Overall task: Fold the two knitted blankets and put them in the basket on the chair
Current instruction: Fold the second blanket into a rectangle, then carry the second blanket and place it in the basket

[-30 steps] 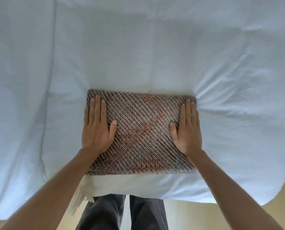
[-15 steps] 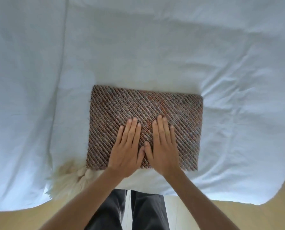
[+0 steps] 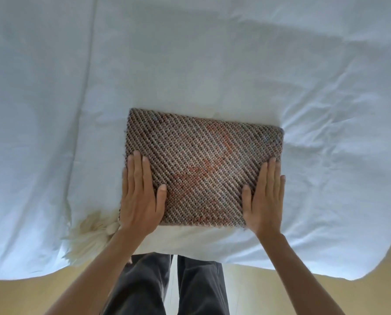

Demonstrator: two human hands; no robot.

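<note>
A brown and orange knitted blanket, folded into a compact rectangle, lies on the white bed near its front edge. It rests on a cream blanket whose tassel fringe spills out at the lower left. My left hand lies flat on the folded blanket's left side, fingers straight. On its right side my right hand presses flat in the same way. The basket and chair are out of view.
The white bedsheet stretches wide behind and to both sides, wrinkled at the right. My legs in dark trousers stand against the bed's front edge, on a tan floor.
My hands slid apart from the blanket's middle, where they lay side by side, out to its left and right sides. The blanket stays in place.
</note>
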